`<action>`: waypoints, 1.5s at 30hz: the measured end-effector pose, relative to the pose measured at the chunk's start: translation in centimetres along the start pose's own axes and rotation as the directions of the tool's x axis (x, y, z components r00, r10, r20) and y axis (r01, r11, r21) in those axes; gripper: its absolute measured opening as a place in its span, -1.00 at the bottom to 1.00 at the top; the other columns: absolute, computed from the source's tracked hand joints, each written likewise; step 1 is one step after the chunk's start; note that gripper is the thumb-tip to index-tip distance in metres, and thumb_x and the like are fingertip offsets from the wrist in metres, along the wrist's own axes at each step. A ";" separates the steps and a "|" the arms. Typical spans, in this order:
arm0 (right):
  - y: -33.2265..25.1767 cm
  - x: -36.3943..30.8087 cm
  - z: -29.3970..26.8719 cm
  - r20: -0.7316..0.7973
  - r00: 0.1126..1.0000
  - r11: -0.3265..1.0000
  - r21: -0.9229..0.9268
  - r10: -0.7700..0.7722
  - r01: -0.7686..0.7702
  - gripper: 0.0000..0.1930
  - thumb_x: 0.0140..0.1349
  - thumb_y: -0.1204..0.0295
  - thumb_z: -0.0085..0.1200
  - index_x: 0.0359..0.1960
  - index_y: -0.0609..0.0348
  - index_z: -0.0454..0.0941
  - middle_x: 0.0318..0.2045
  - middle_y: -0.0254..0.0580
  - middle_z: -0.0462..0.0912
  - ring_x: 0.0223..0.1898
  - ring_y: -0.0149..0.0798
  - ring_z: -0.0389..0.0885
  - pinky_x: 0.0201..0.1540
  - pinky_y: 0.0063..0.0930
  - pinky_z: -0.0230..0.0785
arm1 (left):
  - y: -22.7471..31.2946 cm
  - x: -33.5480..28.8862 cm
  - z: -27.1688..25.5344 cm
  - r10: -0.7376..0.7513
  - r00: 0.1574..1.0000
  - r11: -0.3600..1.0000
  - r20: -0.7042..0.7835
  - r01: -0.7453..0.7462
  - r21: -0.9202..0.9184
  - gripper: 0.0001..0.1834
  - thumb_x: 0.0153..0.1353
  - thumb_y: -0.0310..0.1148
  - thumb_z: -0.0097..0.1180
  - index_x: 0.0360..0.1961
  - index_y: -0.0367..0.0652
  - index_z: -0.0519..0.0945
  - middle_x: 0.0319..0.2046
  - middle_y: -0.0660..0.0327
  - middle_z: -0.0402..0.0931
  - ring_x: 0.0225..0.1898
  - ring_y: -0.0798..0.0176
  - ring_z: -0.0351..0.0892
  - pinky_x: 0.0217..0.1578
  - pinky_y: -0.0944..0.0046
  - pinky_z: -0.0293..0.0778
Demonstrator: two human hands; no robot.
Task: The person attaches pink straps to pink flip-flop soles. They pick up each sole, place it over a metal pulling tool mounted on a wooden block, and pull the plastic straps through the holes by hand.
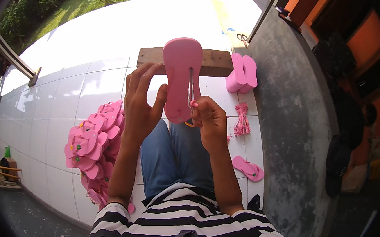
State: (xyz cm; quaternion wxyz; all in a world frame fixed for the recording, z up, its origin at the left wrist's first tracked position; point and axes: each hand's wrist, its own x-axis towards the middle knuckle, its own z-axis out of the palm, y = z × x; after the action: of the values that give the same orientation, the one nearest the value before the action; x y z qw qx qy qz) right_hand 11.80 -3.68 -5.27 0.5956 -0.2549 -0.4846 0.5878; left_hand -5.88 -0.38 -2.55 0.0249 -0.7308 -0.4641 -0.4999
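A pink flip-flop sole point(181, 59) is held up in front of me, its top end before a wooden block. At its left edge my left hand point(143, 98) grips it, the thumb and fingers apart along the side. A thin metal hook point(190, 84) runs from a hole in the sole toward its lower part. Beside the hook's lower end my right hand point(210, 122) is closed in a pinch on a pink strap point(194, 103), whose end meets the hook. Most of the strap is hidden by my fingers.
Finished pink flip-flops point(90, 143) lie heaped at the left. The wooden block point(217, 63) sits ahead, with stacked pink soles point(242, 73) right of it. A strap bundle point(242, 121) and a single flip-flop point(248, 168) lie at the right; scissors point(242, 38) lie farther off.
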 end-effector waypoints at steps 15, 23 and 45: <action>1.3 0.7 -1.2 0.061 0.995 0.996 -0.001 0.085 -0.085 -0.64 0.50 0.13 -0.10 -0.36 0.13 0.48 -0.63 -0.54 0.23 -0.59 -0.61 0.07 -0.54 -0.62 -0.10 | -1.3 7.8 1.8 -0.035 0.947 0.867 0.319 0.188 -0.461 -0.63 0.34 -0.18 0.13 -0.10 -0.32 0.60 -0.34 0.11 0.66 -0.29 0.30 0.64 -0.24 0.28 0.54; 1.3 1.3 -0.9 0.103 0.981 0.951 0.246 0.166 -0.187 -0.67 0.50 0.15 -0.09 -0.36 0.09 0.46 -0.61 -0.57 0.21 -0.61 -0.63 0.01 -0.56 -0.62 -0.14 | 0.2 5.5 1.3 -0.094 0.942 0.788 0.323 0.268 -0.554 -0.69 0.29 -0.25 0.23 -0.14 -0.32 0.61 -0.35 0.15 0.67 -0.31 0.39 0.62 -0.28 0.31 0.54; -1.5 2.3 -0.3 0.013 0.993 0.953 -0.281 -0.116 0.115 -0.51 0.48 0.11 -0.09 0.26 0.18 0.32 0.11 -0.14 0.47 0.22 -0.29 0.37 0.29 -0.34 0.19 | 2.3 1.7 2.8 -0.184 0.968 0.650 0.171 0.250 -0.717 -0.70 0.27 -0.37 0.24 -0.05 -0.30 0.53 -0.25 0.16 0.64 -0.23 0.37 0.62 -0.20 0.34 0.54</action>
State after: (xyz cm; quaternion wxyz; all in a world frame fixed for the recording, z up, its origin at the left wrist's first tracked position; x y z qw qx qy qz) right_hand 12.39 -1.72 -3.45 0.5877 -0.3092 -0.5761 0.4766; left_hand -2.16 0.87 -1.68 -0.3493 -0.6385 -0.3093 -0.6121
